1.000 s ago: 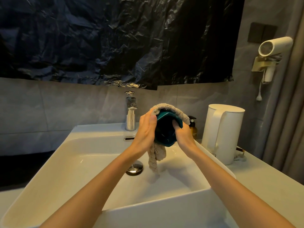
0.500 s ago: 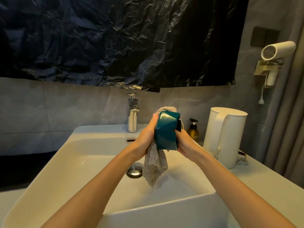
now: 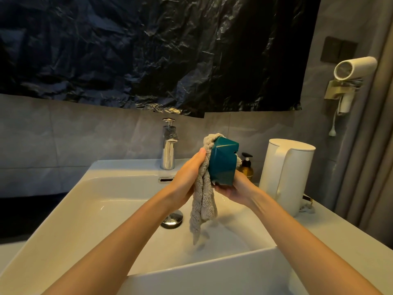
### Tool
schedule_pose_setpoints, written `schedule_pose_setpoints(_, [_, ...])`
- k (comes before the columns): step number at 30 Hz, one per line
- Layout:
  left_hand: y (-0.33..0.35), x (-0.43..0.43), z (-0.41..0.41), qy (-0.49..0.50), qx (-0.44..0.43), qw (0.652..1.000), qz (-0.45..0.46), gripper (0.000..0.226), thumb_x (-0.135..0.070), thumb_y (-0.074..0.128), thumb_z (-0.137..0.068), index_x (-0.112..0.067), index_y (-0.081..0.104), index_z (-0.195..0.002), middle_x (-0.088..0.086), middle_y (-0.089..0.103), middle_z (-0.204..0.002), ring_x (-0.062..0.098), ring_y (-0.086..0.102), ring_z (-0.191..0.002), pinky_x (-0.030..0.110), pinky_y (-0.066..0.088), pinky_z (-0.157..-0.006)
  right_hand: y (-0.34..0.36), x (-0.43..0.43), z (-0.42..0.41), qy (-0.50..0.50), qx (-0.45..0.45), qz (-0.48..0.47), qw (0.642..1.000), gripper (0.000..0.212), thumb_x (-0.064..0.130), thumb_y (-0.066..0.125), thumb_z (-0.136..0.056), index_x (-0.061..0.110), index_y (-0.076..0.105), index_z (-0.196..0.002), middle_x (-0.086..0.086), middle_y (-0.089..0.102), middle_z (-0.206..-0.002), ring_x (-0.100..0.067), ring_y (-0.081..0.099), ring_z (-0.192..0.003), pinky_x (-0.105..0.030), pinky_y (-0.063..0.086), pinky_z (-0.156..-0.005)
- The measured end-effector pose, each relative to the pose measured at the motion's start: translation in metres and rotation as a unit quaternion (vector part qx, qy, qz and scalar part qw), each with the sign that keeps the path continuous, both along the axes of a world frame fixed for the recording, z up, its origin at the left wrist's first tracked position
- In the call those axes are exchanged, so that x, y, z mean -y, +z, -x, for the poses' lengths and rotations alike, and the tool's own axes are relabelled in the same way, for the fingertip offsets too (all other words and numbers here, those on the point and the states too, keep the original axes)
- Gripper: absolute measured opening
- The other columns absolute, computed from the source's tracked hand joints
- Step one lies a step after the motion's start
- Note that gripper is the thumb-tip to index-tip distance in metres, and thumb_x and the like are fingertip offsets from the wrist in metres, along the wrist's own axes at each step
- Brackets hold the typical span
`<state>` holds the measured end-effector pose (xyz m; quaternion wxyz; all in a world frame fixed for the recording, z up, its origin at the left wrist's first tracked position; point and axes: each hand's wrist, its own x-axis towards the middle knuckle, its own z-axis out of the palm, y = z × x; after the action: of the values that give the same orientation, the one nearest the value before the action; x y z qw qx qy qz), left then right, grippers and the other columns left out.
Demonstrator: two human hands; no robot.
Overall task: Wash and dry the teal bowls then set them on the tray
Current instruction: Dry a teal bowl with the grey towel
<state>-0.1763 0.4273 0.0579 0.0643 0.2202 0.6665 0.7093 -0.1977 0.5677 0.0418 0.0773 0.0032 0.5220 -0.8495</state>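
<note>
Above the sink (image 3: pixel 119 167) the teal bowl (image 3: pixel 223 165) has been turned, so its outside now faces near. It is cupped from below by the right grip (image 3: pixel 231 189), while the towel (image 3: pixel 204 203) is clasped against it by the left grip (image 3: pixel 187 177) — drying seems nearly finished.

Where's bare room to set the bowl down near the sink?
Bare: the counter right of the sink, from the kettle forward to the near edge; also the sink ledge left of the faucet. Crowded: the back right corner, kettle and soap bottle close together. Over the basin: left hand, right hand, teal bowl, cloth.
</note>
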Motion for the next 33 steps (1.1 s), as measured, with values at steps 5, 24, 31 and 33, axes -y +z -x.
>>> schedule_pose_setpoints(5, [0.001, 0.002, 0.002, 0.018, 0.009, 1.000, -0.001, 0.047, -0.054, 0.023, -0.097, -0.032, 0.045, -0.132, -0.004, 0.056, -0.118, 0.011, 0.054, -0.107, 0.034, 0.045, -0.098, 0.000, 0.004, -0.001, 0.019, -0.008, -0.048, 0.999, 0.015, 0.022, 0.045, -0.098, 0.018, 0.058, -0.105, -0.009, 0.063, -0.103, -0.025, 0.063, -0.092, -0.031, 0.060, -0.061])
schedule_pose_setpoints(24, [-0.012, -0.009, 0.001, 0.054, -0.203, 0.977, 0.043, 0.042, -0.033, 0.021, -0.102, -0.047, 0.009, -0.140, -0.031, 0.016, -0.140, -0.011, 0.018, -0.131, 0.000, 0.020, -0.100, 0.004, 0.000, -0.008, -0.010, 0.035, -0.027, 0.999, 0.013, 0.017, 0.050, -0.097, 0.012, 0.062, -0.094, -0.011, 0.067, -0.090, -0.022, 0.065, -0.082, -0.024, 0.058, -0.057])
schedule_pose_setpoints(31, [0.001, 0.002, 0.008, 0.088, -0.185, 0.979, 0.000, 0.036, -0.035, 0.026, -0.102, -0.032, 0.044, -0.133, -0.007, 0.046, -0.135, 0.003, 0.048, -0.118, 0.020, 0.042, -0.099, 0.005, 0.004, -0.012, 0.057, -0.057, -0.168, 0.982, 0.013, 0.021, 0.041, -0.101, 0.028, 0.052, -0.099, -0.004, 0.062, -0.101, -0.023, 0.063, -0.090, -0.031, 0.058, -0.069])
schedule_pose_setpoints(33, [0.004, 0.006, 0.008, 0.081, -0.128, 0.988, -0.002, 0.032, -0.040, 0.028, -0.100, -0.033, 0.051, -0.120, -0.003, 0.056, -0.120, 0.005, 0.056, -0.104, 0.016, 0.049, -0.083, 0.004, 0.005, -0.013, 0.075, -0.084, -0.204, 0.972, 0.014, 0.022, 0.041, -0.101, 0.032, 0.051, -0.103, -0.004, 0.061, -0.106, -0.023, 0.063, -0.095, -0.032, 0.059, -0.069])
